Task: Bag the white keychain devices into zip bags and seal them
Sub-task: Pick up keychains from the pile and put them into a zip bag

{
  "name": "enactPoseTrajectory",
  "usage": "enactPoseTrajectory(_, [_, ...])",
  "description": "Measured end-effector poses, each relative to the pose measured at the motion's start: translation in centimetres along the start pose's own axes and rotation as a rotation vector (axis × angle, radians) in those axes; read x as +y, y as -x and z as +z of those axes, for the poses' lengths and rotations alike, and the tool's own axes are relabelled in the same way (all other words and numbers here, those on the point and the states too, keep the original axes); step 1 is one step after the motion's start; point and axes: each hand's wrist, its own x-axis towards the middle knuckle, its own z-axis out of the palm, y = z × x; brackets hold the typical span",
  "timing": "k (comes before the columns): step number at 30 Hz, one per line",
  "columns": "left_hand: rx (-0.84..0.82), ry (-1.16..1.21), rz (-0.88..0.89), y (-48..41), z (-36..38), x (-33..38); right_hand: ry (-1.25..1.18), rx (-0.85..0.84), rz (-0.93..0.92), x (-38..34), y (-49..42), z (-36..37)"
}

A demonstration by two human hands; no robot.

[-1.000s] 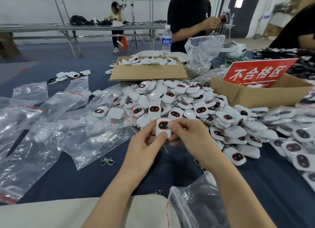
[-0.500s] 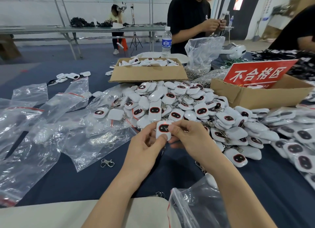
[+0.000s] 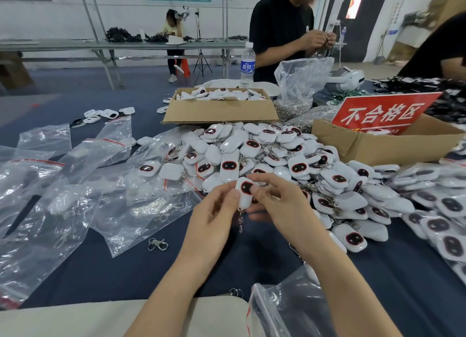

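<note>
Both hands hold one white keychain device (image 3: 244, 193) upright above the dark blue table (image 3: 121, 268); its dark oval face shows and a metal clip dangles below it. My left hand (image 3: 214, 218) pinches its left edge, my right hand (image 3: 280, 203) its right edge. Behind lies a big heap of white keychain devices (image 3: 272, 157). Clear zip bags (image 3: 63, 185) with red seal lines spread over the left side. Another zip bag (image 3: 285, 309) stands open at the near right, under my right forearm.
A cardboard box (image 3: 219, 109) of devices sits at the back, a second box with a red sign (image 3: 383, 114) at the right. Bagged devices (image 3: 438, 210) pile up at the far right. A loose metal clip (image 3: 156, 244) lies near my left hand. Across the table stands a person in black.
The device stays between both hands, shifting only slightly lower. The person across the table has brought both hands together.
</note>
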Motion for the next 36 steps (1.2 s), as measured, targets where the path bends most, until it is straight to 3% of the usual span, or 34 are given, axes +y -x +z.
enactPoseTrajectory(3, [0.002, 0.017, 0.042, 0.1, -0.1, 0.0, -0.123, -0.023, 0.018, -0.2, 0.0, 0.4])
enactPoseTrajectory(7, [0.073, -0.046, 0.084, 0.1, -0.1, 0.0, -0.235, -0.183, 0.052, -0.6, 0.3, 0.8])
enactPoseTrajectory(12, [0.143, -0.174, 0.096, 0.2, -0.1, -0.1, -0.072, -0.151, -0.012, -0.6, 0.3, 0.9])
enactPoseTrajectory(20, [0.114, -0.125, 0.105, 0.6, 0.2, 0.2, -0.160, -0.078, 0.025, -0.2, 0.1, 0.4])
enactPoseTrajectory(27, [0.193, -0.150, 0.147, 0.6, 0.1, 0.4, 0.024, 0.005, -0.059, -0.4, 0.7, 1.6])
enactPoseTrajectory(36, [0.192, -0.120, 0.074, 0.6, 0.3, 0.3, -0.070, -0.042, 0.021, -0.7, 0.7, 0.9])
